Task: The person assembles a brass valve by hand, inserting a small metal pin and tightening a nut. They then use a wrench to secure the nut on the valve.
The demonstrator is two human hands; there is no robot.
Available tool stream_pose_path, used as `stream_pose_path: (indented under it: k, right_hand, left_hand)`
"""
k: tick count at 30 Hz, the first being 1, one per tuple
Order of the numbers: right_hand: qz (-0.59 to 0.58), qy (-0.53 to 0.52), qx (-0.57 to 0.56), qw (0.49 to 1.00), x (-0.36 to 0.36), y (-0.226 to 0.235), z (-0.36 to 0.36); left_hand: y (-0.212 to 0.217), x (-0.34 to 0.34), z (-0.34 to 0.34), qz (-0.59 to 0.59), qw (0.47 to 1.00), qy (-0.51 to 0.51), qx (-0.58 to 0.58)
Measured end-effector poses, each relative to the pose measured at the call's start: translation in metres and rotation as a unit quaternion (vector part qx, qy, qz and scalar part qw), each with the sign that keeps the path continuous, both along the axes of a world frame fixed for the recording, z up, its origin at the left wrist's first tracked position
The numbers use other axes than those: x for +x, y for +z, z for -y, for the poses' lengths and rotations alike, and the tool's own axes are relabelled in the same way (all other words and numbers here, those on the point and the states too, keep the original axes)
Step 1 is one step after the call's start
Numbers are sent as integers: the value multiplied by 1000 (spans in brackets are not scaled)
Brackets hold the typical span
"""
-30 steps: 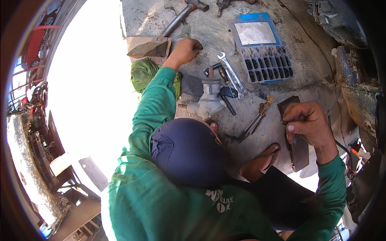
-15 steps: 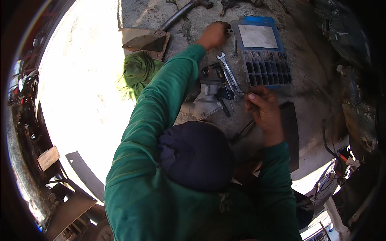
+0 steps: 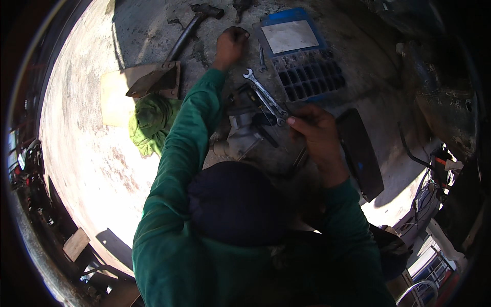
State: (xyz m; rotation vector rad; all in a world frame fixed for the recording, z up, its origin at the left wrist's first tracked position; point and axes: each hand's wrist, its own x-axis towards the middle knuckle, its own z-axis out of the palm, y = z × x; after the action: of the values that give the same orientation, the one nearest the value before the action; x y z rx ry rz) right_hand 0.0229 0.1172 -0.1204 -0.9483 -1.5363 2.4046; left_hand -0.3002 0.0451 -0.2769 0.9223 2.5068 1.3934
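Observation:
My left hand (image 3: pixel 231 46) reaches far forward in a green sleeve and rests as a closed fist on the concrete floor, just left of a blue socket case (image 3: pixel 302 56). What its fingers cover is hidden. My right hand (image 3: pixel 314 135) pinches the near end of a pair of silver spanners (image 3: pixel 265 97) that lie across a grey metal engine part (image 3: pixel 241 137). My dark cap (image 3: pixel 232 202) blocks the ground just below that part.
A long hammer (image 3: pixel 192 28) lies at the top, its handle running down to a brown board (image 3: pixel 140 84). A green rag (image 3: pixel 151 123) is bunched below the board. A black flat pad (image 3: pixel 360 153) lies right of my right hand. Cables and dark machinery crowd the right edge.
My left hand moved from the brown board rightward to the floor beside the blue case. My right hand left the black pad and came to the spanners.

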Motion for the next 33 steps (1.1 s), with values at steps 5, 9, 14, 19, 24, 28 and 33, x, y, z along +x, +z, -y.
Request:
stream_pose_path:
  k: [5,9,14,19,24,28,33]
  right_hand:
    - [27,-20,85,996,-3,5,-2]
    - [41,3,112,993,-10,10,-3]
    - [35,27,121,992,-18,10,3]
    - [-18,21,5,1000,-18,10,2]
    - [-106,-5,-214,971,-1,-26,-15]
    - [-81,3,-220,972,1,-22,-16]
    - [-32,-13,-266,963,-5,-6,-16]
  left_hand:
    - [88,80,56,430,874,-78,211]
    - [149,146,78,450,872,-114,153]
    - [150,156,80,396,894,-154,139]
    - [153,154,82,402,890,-156,148]
    - [152,157,77,385,886,-187,180]
    - [160,162,73,362,891,-200,185]
    - [155,163,73,379,884,-188,200]
